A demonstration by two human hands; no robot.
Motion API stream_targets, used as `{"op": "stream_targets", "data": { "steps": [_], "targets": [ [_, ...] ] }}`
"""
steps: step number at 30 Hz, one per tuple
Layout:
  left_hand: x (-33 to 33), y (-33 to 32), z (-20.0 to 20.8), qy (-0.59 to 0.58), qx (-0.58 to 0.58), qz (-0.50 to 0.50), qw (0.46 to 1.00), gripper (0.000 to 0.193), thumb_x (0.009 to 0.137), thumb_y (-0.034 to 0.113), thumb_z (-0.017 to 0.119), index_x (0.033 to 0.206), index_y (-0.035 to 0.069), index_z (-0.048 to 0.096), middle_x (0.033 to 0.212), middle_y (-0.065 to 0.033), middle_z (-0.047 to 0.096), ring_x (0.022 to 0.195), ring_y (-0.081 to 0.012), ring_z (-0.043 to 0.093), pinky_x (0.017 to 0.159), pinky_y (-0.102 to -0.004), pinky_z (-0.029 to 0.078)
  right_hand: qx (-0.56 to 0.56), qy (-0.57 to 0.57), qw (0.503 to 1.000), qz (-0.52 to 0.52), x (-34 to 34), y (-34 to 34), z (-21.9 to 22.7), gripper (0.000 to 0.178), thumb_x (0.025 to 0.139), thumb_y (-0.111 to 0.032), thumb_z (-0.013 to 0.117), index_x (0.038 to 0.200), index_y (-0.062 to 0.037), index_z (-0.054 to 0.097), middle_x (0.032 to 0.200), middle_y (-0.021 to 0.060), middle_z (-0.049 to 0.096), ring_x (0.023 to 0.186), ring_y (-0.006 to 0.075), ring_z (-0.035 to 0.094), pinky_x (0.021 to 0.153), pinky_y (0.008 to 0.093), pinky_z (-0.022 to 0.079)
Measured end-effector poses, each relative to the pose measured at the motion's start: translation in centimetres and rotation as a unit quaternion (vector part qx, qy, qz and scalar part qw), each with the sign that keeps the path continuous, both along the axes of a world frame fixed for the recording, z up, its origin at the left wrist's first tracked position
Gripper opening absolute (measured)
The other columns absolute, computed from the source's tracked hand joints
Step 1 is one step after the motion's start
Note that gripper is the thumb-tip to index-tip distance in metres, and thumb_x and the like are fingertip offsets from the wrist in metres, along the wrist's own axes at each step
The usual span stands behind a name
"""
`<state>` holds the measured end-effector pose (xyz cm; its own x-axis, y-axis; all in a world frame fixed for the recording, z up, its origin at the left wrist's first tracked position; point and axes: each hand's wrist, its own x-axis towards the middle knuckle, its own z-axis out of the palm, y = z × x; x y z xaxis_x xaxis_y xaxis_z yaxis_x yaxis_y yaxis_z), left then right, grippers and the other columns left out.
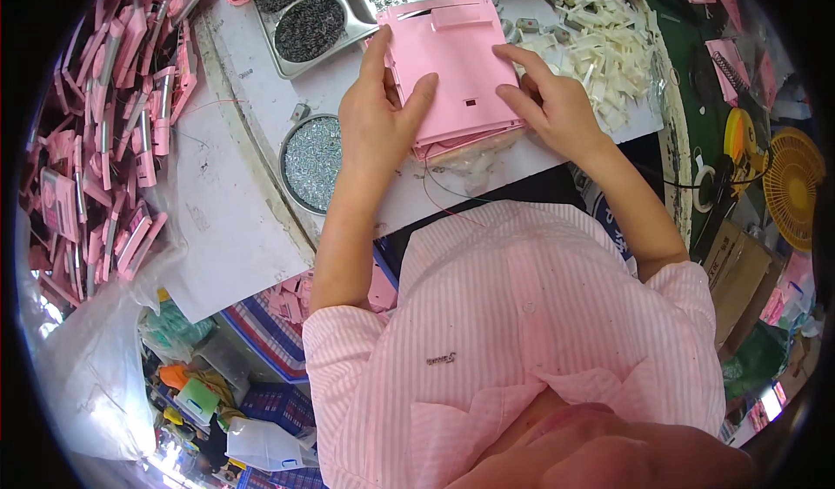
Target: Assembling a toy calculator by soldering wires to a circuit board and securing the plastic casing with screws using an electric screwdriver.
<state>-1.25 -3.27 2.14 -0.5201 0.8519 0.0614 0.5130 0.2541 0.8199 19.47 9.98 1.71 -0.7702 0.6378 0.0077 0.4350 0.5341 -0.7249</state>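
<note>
A flat pink plastic housing lies between my hands over the white worktop, with a small dark slot near its near edge and a raised strip at its far edge. My left hand grips its left side, thumb on the face and fingers along the edge. On the right side, my right hand holds the edge between thumb and bent forefinger. Beneath the housing show another pink layer and some crumpled clear plastic. Thin wires trail from its near edge toward my shirt.
A round dish of small silver screws stands left of my left forearm. Behind is a metal compartment tray with dark small parts. White plastic pieces are heaped at right. Wired pink housings pile up at far left. A yellow fan stands right.
</note>
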Motion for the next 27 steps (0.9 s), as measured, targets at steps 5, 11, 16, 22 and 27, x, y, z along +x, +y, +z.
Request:
{"op": "stream_targets", "data": {
  "steps": [5,11,16,22,27],
  "targets": [
    [1.1,-2.3,0.1,0.015,-0.02,0.027,0.999,0.07,0.085,0.023,0.078,0.143,-0.002,0.049,0.069,-0.0081,0.06,0.058,-0.0196,0.059,0.056,-0.0321,0.048,0.022,0.001,0.997,0.075,-0.3,1.5,-0.6,0.048,0.096,-0.036,0.065,0.142,-0.0225,0.057,0.07,0.0141,0.065,0.063,0.0329,0.065,0.06,0.0412,0.051],
    [4.0,-5.1,-2.9,0.032,0.013,0.094,0.995,0.045,0.094,0.018,0.071,0.135,0.001,0.063,0.059,-0.003,0.052,0.054,-0.0093,0.048,0.054,-0.0272,0.043,0.106,-0.068,0.986,0.113,-0.6,1.3,-0.3,0.047,0.098,-0.037,0.062,0.143,-0.0263,0.057,0.068,0.0161,0.065,0.062,0.0342,0.065,0.061,0.0433,0.052],
    [3.0,-5.0,-0.9,-0.016,-0.053,0.077,0.995,0.045,0.093,0.017,0.072,0.134,0.001,0.064,0.062,-0.0011,0.053,0.057,-0.0071,0.047,0.056,-0.0261,0.042,0.147,-0.107,0.971,0.154,-1.1,1.9,1.2,0.05,0.098,-0.03,0.064,0.146,-0.0239,0.055,0.066,0.0151,0.064,0.057,0.0323,0.063,0.059,0.0398,0.05],
    [-2.0,-8.2,0.0,-0.01,-0.028,0.083,0.996,0.033,0.083,0.018,0.079,0.112,0.003,0.073,0.068,-0.0094,0.061,0.06,-0.021,0.06,0.058,-0.0326,0.048,0.06,-0.049,0.981,0.176,-1.7,5.3,2.1,0.042,0.097,-0.023,0.063,0.138,-0.0157,0.061,0.059,0.0084,0.057,0.053,0.0237,0.058,0.053,0.0364,0.047],
    [-4.4,-10.7,-0.7,0.295,-0.062,0.035,0.953,0.013,0.08,0.015,0.078,0.09,0.007,0.073,0.088,-0.0075,0.065,0.081,-0.0277,0.061,0.073,-0.0407,0.047,-0.026,0.317,0.947,-0.04,-7.2,14.6,6.3,0.033,0.098,-0.027,0.066,0.127,-0.0087,0.064,0.082,0.0022,0.067,0.065,0.0095,0.055,0.063,0.0307,0.046]
  ]
}}
